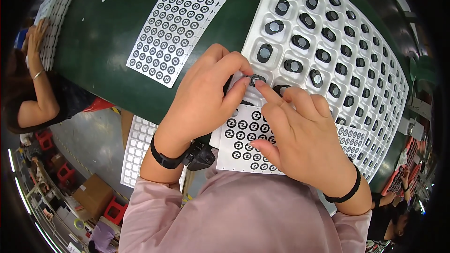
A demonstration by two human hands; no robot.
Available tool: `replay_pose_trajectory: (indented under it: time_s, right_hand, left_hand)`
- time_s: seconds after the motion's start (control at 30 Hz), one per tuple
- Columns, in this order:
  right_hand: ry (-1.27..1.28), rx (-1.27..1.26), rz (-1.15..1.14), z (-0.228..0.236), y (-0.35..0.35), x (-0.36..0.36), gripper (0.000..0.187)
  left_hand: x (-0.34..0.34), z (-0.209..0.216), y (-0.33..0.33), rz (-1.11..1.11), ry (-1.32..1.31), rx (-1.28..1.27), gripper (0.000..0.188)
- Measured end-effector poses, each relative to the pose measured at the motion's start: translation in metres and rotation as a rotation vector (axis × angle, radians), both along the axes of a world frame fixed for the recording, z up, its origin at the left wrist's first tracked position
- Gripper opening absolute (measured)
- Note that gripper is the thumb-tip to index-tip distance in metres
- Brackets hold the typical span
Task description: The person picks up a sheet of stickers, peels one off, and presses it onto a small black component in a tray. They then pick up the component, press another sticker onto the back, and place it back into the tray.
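Observation:
My left hand (206, 93) has its thumb and index finger closed on the edge of a small black oval part (257, 79) in the near left corner of a white plastic tray (253, 42). The index fingertip of my right hand (304, 136) touches the same part's top, where a round light-and-dark mark shows. My right thumb stands apart, over a white sheet of round black-and-white stickers (228, 152) lying close to my body. Several black oval parts with grey round centres, such as one part (265, 53), sit in the tray's pockets.
A larger sticker sheet (161, 40) lies left of the tray on the green table (103, 42). Another small sticker sheet (352, 139) rests over the tray's near edge at right. At far left, a person's hand (37, 37) touches stacked white trays (57, 23).

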State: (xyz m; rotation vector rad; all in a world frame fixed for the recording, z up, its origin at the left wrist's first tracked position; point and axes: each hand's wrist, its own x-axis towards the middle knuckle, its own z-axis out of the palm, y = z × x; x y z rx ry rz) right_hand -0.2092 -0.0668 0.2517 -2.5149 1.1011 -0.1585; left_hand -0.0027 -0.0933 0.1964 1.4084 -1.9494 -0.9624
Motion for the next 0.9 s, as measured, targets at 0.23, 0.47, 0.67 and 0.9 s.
replay_pose_trajectory:
  time_s: [0.23, 0.47, 0.67, 0.9]
  right_hand:
    - [0.045, 0.009, 0.023, 0.006, -0.001, 0.008, 0.053]
    - [-0.084, 0.102, -0.027, 0.006, -0.012, 0.001, 0.066]
    - [-0.136, 0.051, -0.012, 0.008, -0.011, -0.004, 0.059]
    - [-0.160, 0.038, -0.108, 0.028, -0.019, -0.013, 0.046]
  left_hand:
    - [-0.002, 0.002, 0.001, 0.005, 0.010, 0.007, 0.016]
    - [-0.003, 0.000, 0.000, 0.060, -0.019, -0.080, 0.014]
    - [-0.005, 0.002, 0.009, 0.069, 0.004, -0.079, 0.014]
    - [0.000, 0.006, 0.007, 0.034, 0.013, -0.111, 0.013]
